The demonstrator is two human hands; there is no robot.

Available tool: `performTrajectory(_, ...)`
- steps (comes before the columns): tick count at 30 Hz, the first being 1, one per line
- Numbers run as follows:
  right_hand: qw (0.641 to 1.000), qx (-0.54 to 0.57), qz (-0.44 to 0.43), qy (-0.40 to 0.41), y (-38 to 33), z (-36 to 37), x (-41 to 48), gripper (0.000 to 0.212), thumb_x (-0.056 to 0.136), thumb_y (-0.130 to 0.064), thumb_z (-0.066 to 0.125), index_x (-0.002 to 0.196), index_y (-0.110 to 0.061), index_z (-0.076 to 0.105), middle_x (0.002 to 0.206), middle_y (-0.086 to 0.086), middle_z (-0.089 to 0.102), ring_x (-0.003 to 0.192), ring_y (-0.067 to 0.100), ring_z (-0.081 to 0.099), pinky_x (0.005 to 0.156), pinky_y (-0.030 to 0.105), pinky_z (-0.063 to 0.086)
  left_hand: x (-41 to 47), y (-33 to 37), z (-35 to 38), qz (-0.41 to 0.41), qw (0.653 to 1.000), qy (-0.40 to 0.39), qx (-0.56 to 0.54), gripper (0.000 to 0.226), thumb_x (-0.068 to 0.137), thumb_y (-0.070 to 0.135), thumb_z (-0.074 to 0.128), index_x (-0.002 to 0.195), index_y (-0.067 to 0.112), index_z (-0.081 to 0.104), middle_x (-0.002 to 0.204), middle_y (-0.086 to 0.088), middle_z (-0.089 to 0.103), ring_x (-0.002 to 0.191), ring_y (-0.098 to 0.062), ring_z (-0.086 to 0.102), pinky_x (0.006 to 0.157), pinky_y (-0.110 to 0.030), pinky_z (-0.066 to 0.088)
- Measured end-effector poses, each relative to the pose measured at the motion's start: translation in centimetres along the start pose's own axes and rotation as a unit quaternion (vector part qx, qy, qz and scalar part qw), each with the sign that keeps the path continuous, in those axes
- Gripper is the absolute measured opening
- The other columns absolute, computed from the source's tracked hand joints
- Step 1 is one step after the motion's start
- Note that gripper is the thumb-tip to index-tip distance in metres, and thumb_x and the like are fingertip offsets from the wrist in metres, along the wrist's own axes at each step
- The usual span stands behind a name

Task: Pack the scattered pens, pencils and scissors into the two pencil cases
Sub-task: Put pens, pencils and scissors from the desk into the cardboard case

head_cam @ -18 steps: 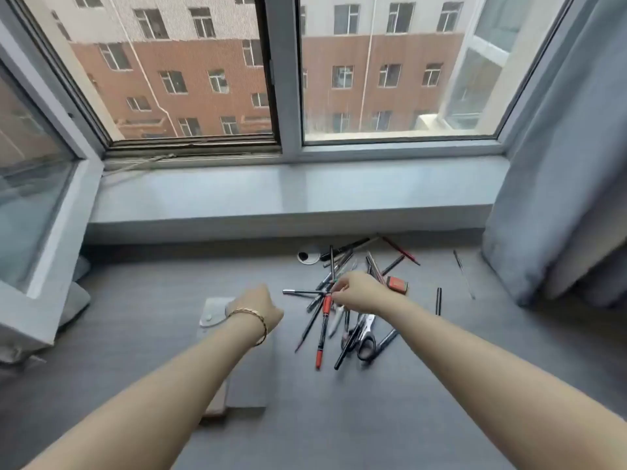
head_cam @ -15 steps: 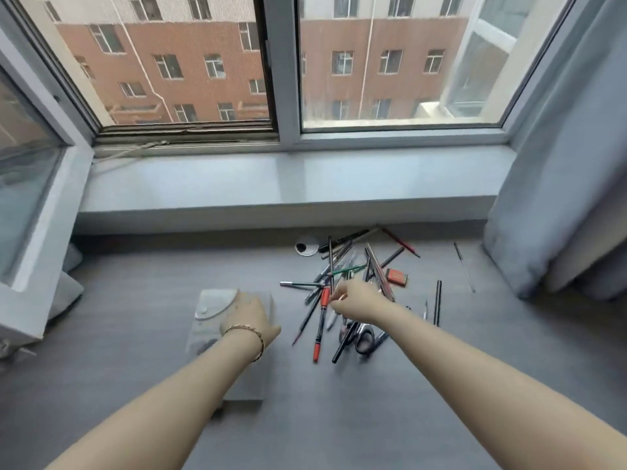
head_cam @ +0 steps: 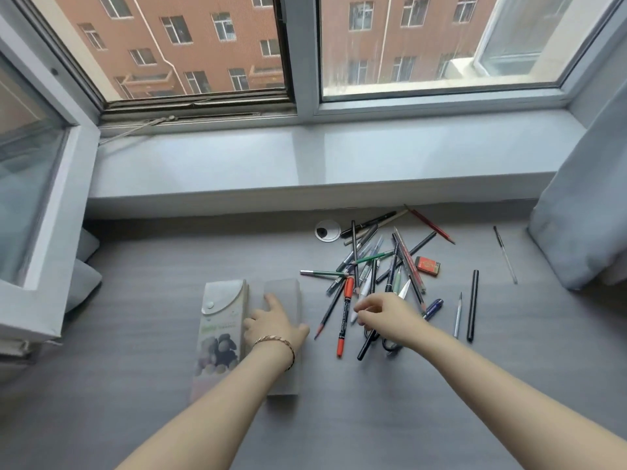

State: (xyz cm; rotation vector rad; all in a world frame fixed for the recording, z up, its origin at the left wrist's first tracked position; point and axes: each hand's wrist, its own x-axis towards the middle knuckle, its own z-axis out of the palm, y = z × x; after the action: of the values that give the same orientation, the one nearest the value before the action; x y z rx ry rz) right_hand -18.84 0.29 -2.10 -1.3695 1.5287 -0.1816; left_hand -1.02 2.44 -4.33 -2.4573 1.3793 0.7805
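Note:
Two pencil cases lie side by side on the grey desk: one with a flap and a pebble print (head_cam: pixel 219 329), and a plain grey one (head_cam: pixel 284 295). My left hand (head_cam: pixel 275 326) rests on the plain case with its fingers stretched out. To the right is a pile of pens and pencils (head_cam: pixel 373 262), including an orange marker (head_cam: pixel 343 325). Scissors (head_cam: pixel 404 289) lie in the pile with their handles under my right hand (head_cam: pixel 388 317). That hand hovers low over the near side of the pile, its thumb and forefinger pinching the near end of a white pen (head_cam: pixel 363 292).
A red eraser (head_cam: pixel 427 266), a black pen (head_cam: pixel 472 305), a grey pencil (head_cam: pixel 458 317) and a thin pen (head_cam: pixel 505 254) lie apart to the right. A cable grommet (head_cam: pixel 327 230) sits behind the pile. There is a window sill (head_cam: pixel 305 161) behind, a curtain (head_cam: pixel 583 215) on the right and an open sash (head_cam: pixel 37 205) on the left.
My view has tilted down. My left hand has settled flat on the plain case. My right hand has drawn back from the pile's middle to its near side.

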Motion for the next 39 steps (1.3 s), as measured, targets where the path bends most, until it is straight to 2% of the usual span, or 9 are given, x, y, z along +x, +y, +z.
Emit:
performTrajectory(6, 0.99, 0.129, -0.051, -0.007, -2.9, 2.3, -2.9, 0.04, 0.093, -0.051, 0.032, 0.125, -0.029, 0.041, 0.107, -0.008, 0.057, 0.106, 0.019, 0.056, 0.095, 0.034, 0.046, -2.8, 2.5, -3.9, 0.127, 0.926, -0.009, -0.355, 0.071, 0.085, 0.038, 0.054, 0.14, 0.014, 0.017, 0.113, -0.01, 0.054, 0.099, -0.027, 0.057, 0.079, -0.028, 0.043)
performTrajectory(11, 0.961, 0.257, -0.097, 0.015, -4.3, 4.3, -4.8, 0.036, 0.097, -0.044, 0.028, 0.117, -0.027, 0.052, 0.096, -0.009, 0.063, 0.084, 0.012, 0.062, 0.083, 0.041, 0.056, -3.3, 2.0, -3.8, 0.176, 0.871, -0.046, -0.455, 0.059, 0.076, 0.046, 0.056, 0.128, 0.023, 0.038, 0.095, -0.009, 0.068, 0.084, -0.023, 0.068, 0.079, -0.043, 0.056)
performTrajectory(17, 0.859, 0.497, 0.056, -0.107, -1.1, 2.4, -4.5, 0.041, 0.097, -0.044, 0.031, 0.1, -0.021, 0.065, 0.084, -0.004, 0.076, 0.071, 0.011, 0.073, 0.064, 0.024, 0.059, -3.0, -1.3, -4.1, 0.126, 0.738, -0.18, -0.638, 0.008, 0.084, 0.027, 0.056, 0.087, 0.019, 0.057, 0.086, -0.01, 0.058, 0.072, -0.022, 0.058, 0.06, -0.03, 0.051)
performTrajectory(19, 0.895, 0.427, 0.063, -0.115, -0.9, 3.5, -3.9, 0.038, 0.098, -0.04, 0.033, 0.104, -0.018, 0.063, 0.092, 0.005, 0.074, 0.072, 0.017, 0.072, 0.069, 0.03, 0.058, -2.7, -2.2, -4.4, 0.114, 0.765, -0.156, -0.614, 0.009, 0.076, 0.029, 0.062, 0.079, 0.026, 0.054, 0.081, -0.01, 0.052, 0.066, -0.016, 0.057, 0.058, -0.026, 0.047)
performTrajectory(21, 0.935, 0.332, 0.056, -0.11, -1.5, 5.1, -3.6, 0.026, 0.099, -0.03, 0.035, 0.102, -0.017, 0.057, 0.09, 0.009, 0.068, 0.065, 0.015, 0.067, 0.063, 0.025, 0.056, -2.3, -2.6, -4.4, 0.111, 0.869, -0.061, -0.478, 0.015, 0.086, 0.025, 0.056, 0.099, 0.031, 0.054, 0.073, 0.0, 0.053, 0.058, -0.003, 0.059, 0.053, -0.021, 0.047)
performTrajectory(24, 0.959, 0.262, 0.051, -0.094, -2.4, 6.5, -3.1, 0.019, 0.098, -0.021, 0.037, 0.108, -0.014, 0.052, 0.087, 0.006, 0.061, 0.066, 0.012, 0.06, 0.062, 0.019, 0.049, -1.0, -3.1, -3.6, 0.086, 0.94, 0.014, -0.329, 0.052, 0.087, 0.031, 0.053, 0.136, 0.022, 0.038, 0.117, -0.004, 0.061, 0.106, -0.023, 0.058, 0.088, -0.031, 0.044)
performTrajectory(31, 0.979, 0.189, 0.048, -0.066, -1.9, 6.1, -2.5, 0.02, 0.093, -0.007, 0.037, 0.102, -0.012, 0.055, 0.079, 0.002, 0.06, 0.063, 0.011, 0.054, 0.057, 0.019, 0.039, 0.9, -4.0, -1.4, 0.065, 0.982, 0.013, -0.177, 0.06, 0.087, 0.045, 0.047, 0.135, 0.013, 0.031, 0.136, -0.016, 0.046, 0.121, -0.032, 0.047, 0.094, -0.036, 0.041)
performTrajectory(35, 0.984, 0.169, 0.042, -0.039, -0.7, 5.1, -2.8, 0.021, 0.092, -0.005, 0.038, 0.101, -0.013, 0.055, 0.083, 0.004, 0.061, 0.065, 0.01, 0.056, 0.059, 0.019, 0.041, 1.6, -5.6, -2.0, 0.079, 0.98, 0.155, -0.093, 0.059, 0.084, 0.045, 0.053, 0.13, 0.011, 0.04, 0.132, -0.017, 0.042, 0.118, -0.034, 0.043, 0.092, -0.04, 0.041)
performTrajectory(39, 0.986, 0.159, 0.044, -0.028, 0.2, 4.7, -3.4, 0.022, 0.091, -0.004, 0.038, 0.1, -0.013, 0.055, 0.086, 0.007, 0.064, 0.064, 0.008, 0.056, 0.058, 0.018, 0.041, 3.5, -8.1, -1.8, -0.086, 0.981, 0.148, -0.088, 0.089, 0.073, 0.048, 0.063, 0.139, 0.004, 0.023, 0.137, -0.024, 0.034, 0.126, -0.038, 0.032, 0.101, -0.045, 0.034)
